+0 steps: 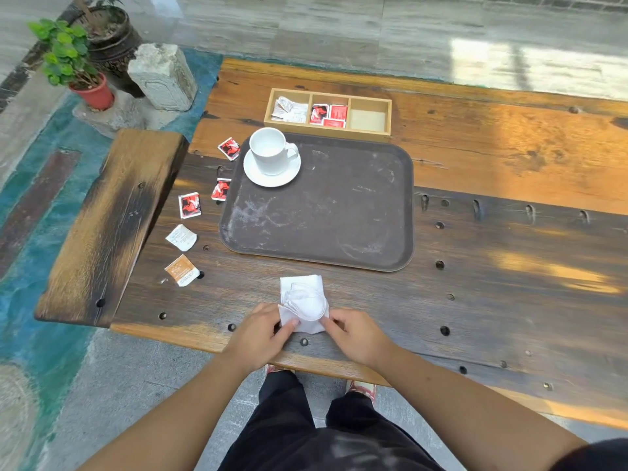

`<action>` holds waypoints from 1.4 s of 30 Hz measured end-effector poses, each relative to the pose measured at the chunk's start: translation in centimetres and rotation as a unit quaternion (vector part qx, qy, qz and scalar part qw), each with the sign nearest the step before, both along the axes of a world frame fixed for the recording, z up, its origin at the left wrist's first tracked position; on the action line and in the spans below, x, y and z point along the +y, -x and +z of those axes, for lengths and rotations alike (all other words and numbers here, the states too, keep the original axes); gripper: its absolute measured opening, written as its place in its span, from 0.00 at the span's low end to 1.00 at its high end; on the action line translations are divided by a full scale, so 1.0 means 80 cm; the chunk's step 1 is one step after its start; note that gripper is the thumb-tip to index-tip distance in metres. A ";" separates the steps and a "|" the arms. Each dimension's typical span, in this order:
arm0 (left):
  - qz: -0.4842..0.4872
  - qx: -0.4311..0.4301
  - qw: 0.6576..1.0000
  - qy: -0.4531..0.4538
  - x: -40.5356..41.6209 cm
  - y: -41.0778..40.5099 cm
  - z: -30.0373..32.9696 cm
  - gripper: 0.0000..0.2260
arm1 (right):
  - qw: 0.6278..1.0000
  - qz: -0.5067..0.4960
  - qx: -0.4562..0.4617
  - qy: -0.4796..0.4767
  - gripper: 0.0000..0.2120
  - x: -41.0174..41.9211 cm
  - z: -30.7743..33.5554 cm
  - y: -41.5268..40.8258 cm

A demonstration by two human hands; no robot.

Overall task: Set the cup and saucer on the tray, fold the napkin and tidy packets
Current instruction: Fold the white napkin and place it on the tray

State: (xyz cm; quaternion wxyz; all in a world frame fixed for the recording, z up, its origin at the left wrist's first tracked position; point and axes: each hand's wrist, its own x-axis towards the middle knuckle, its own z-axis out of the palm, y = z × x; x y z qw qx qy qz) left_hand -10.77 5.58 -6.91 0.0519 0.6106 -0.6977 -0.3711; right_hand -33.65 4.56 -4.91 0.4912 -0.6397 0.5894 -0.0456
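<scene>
A white cup (pixel 270 150) stands on a white saucer (pixel 272 178) in the far left corner of the dark brown tray (pixel 323 215). A white napkin (pixel 303 302) lies on the table just in front of the tray. My left hand (pixel 260 334) pinches its near left corner and my right hand (pixel 355 334) pinches its near right edge. Left of the tray lie loose packets: three red ones (pixel 229 148) (pixel 221 189) (pixel 189 205), a white one (pixel 181 237) and an orange one (pixel 181 270).
A wooden box (pixel 328 112) with three compartments sits behind the tray, holding white packets on the left, red ones in the middle, nothing on the right. The wooden table (pixel 492 283) has holes in it. A bench plank (pixel 108 226) juts left. Potted plants (pixel 78 62) stand on the floor.
</scene>
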 end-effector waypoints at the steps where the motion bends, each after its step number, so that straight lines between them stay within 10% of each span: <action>1: 0.016 0.006 1.000 -0.004 0.001 0.002 -0.001 0.19 | 1.000 0.001 0.010 -0.003 0.20 -0.003 0.001 -0.003; 10: 0.157 -0.007 0.985 -0.071 -0.001 0.013 -0.006 0.17 | 0.997 -0.012 0.080 -0.017 0.19 -0.021 -0.006 -0.025; 14: 0.218 0.073 0.966 -0.120 -0.007 0.012 0.003 0.14 | 0.998 -0.045 0.039 -0.035 0.03 -0.027 0.000 -0.032; 23: 0.259 0.130 0.945 -0.150 -0.006 0.001 0.008 0.16 | 0.998 0.004 0.051 -0.027 0.22 -0.043 0.006 -0.036; 42: 0.403 0.076 0.886 -0.217 -0.039 0.009 -0.009 0.20 | 0.979 -0.086 0.146 -0.111 0.18 -0.086 -0.022 -0.064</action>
